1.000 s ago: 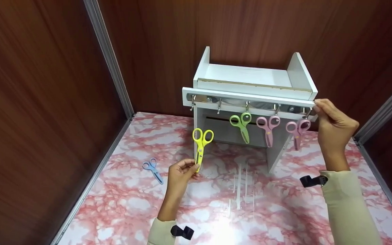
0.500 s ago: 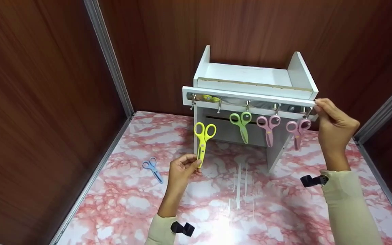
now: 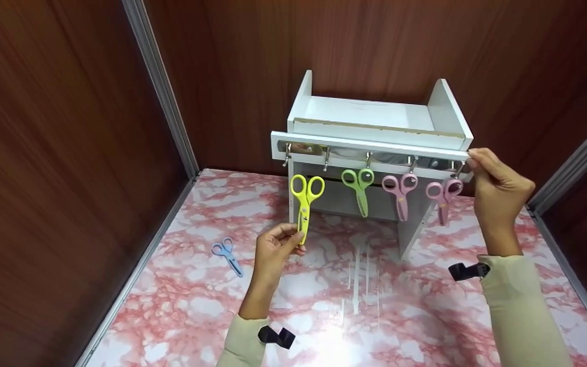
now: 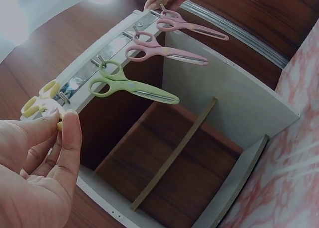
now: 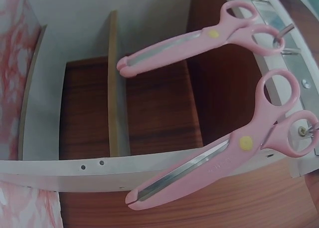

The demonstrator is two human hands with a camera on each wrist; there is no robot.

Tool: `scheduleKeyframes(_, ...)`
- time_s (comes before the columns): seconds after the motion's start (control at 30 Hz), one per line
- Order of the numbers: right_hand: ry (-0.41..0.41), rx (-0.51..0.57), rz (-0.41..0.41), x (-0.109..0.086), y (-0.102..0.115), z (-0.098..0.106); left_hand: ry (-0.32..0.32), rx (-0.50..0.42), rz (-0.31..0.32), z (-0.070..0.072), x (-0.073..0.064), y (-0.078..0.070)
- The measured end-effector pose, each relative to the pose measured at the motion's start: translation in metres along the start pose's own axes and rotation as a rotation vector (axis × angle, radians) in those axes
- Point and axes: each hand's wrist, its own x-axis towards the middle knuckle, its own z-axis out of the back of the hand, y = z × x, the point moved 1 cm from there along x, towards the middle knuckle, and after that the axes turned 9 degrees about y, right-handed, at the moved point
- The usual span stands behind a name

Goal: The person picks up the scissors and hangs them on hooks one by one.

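Note:
My left hand (image 3: 275,250) pinches yellow scissors (image 3: 304,204) by the blade end, handles up, just below the left part of a white hook rail (image 3: 375,145). Green scissors (image 3: 359,191) and two pairs of pink scissors, one in the middle (image 3: 400,196) and one at the right end (image 3: 444,199), hang by a handle loop from the rail's hooks. The two leftmost hooks carry nothing. With thumb and fingers my right hand (image 3: 500,186) grips the rail's right end. In the left wrist view the yellow handles (image 4: 40,101) are close to a hook.
Light blue scissors (image 3: 228,257) lie on the red and white marbled table (image 3: 196,306) at the left. A white shelf unit (image 3: 370,112) stands behind the rail, against brown wood-grain panels (image 3: 232,76). Metal strips edge the panels.
My left hand has lifted the yellow scissors upward and slightly right, nearer the rail. My right hand keeps its grip on the rail's end.

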Motion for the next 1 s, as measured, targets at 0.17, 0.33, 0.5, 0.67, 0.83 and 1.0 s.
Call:
scheduleKeyframes(0.17, 0.004, 0.029, 0.005, 0.000, 0.000, 0.000, 0.000, -0.032, -0.011, -0.002, 0.004, -0.001)
scheduleKeyframes(0.33, 0.003, 0.040, 0.009, 0.001, -0.001, -0.001, 0.020, -0.031, -0.017, -0.005, 0.009, -0.003)
scheduleKeyframes(0.5, 0.004, 0.022, 0.006, 0.001, 0.000, 0.000, 0.026, -0.012, -0.009, -0.006, 0.012, -0.004)
scheduleKeyframes(0.67, 0.013, 0.012, 0.005, 0.001, 0.001, -0.001, 0.019, -0.009, 0.004, -0.006, 0.014, -0.003)
scheduleKeyframes(0.83, 0.012, -0.001, 0.006, 0.001, 0.002, 0.000, 0.020, -0.022, 0.015, -0.006, 0.018, -0.002)
scheduleKeyframes(1.0, 0.013, -0.002, 0.005, 0.001, 0.001, 0.000, 0.013, -0.011, 0.030, -0.005, 0.020, 0.002)
